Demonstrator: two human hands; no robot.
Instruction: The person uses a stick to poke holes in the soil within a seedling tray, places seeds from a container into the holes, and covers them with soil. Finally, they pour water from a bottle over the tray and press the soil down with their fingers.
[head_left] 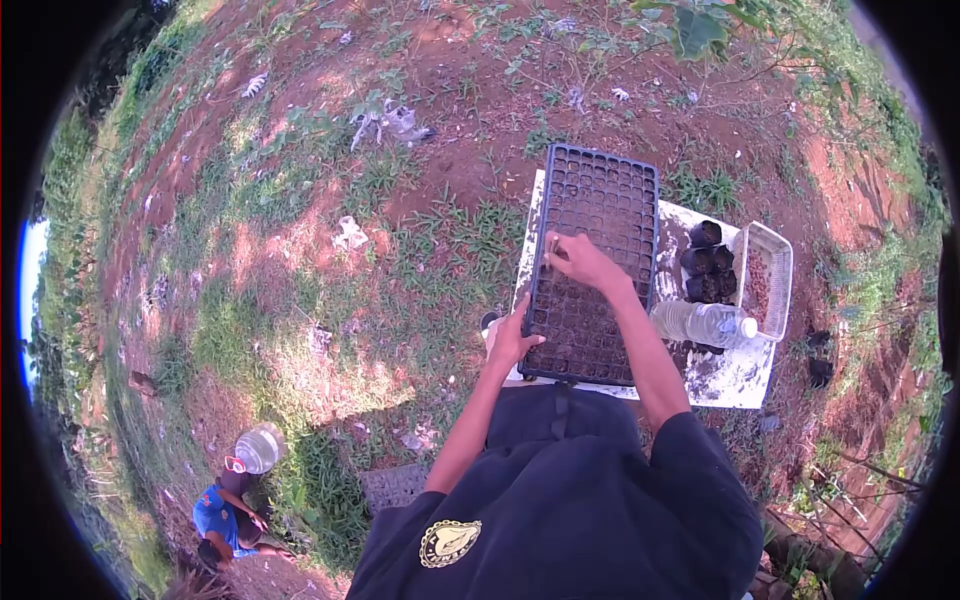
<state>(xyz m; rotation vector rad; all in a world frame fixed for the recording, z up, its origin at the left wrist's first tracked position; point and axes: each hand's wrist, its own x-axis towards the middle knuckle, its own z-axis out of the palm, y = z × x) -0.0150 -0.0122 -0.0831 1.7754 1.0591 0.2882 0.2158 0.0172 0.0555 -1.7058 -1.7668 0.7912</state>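
A black seedling tray (600, 200) with rows of small square cells, many filled with dark soil, lies on a white, soil-smeared board in front of me. My left hand (511, 340) grips its left side near the close end, thumb over the rim and fingers along the outer edge. Over the cells by the left rim is my right hand (582, 262), its fingers bent and drawn together in a pinch. Whatever lies between those fingertips is too small to make out. My right forearm crosses the tray and hides some cells.
On the white board (740, 385), right of the tray, lie a clear plastic bottle (700, 324), several black pots (707, 262) and a clear basket (786, 270) holding small reddish pieces. A person in blue (215, 512) crouches at lower left beside a large water jug (260, 450).
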